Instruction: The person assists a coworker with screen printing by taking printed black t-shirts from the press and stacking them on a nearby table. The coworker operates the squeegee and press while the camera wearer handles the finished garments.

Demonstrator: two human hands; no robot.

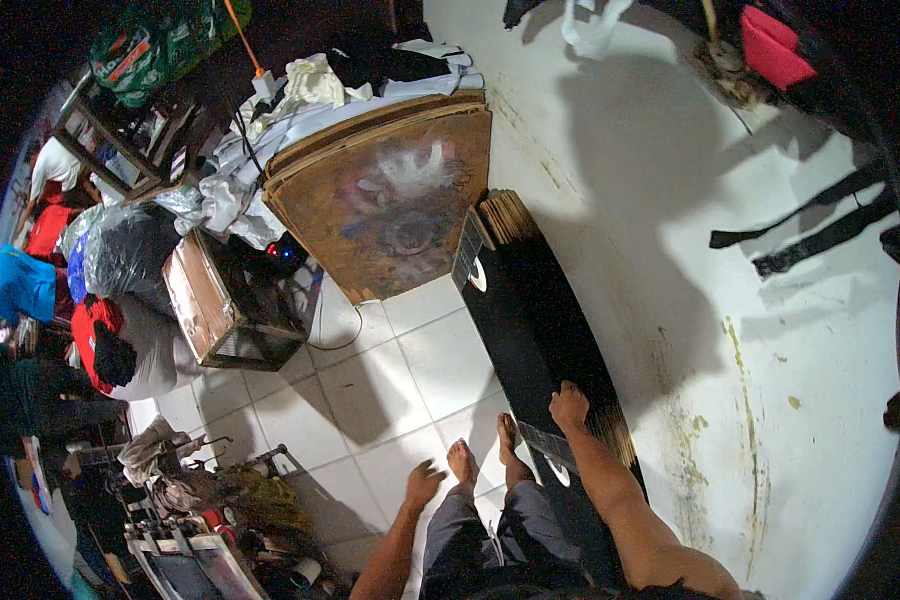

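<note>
A long row of flat boards with black faces [530,330] stands along the white wall at my right, their brown edges showing at the far end. My right hand [570,406] is over this row, its fingers curled in against the black surface. What lies between those fingers, if anything, is too dark to make out. Pale rounded marks [478,275] show on the row's left side. My left hand [426,484] hangs in the air over the tiled floor, left of my feet, with fingers loosely apart and nothing in them.
Large brown wooden panels [400,200] lean ahead under white cloth. A wooden box [215,300] stands left of them, by bulging plastic bags [130,250]. Lower left is a cluttered metal frame [195,560]. White floor tiles [370,375] lie between. Black straps [810,215] hang at the right wall.
</note>
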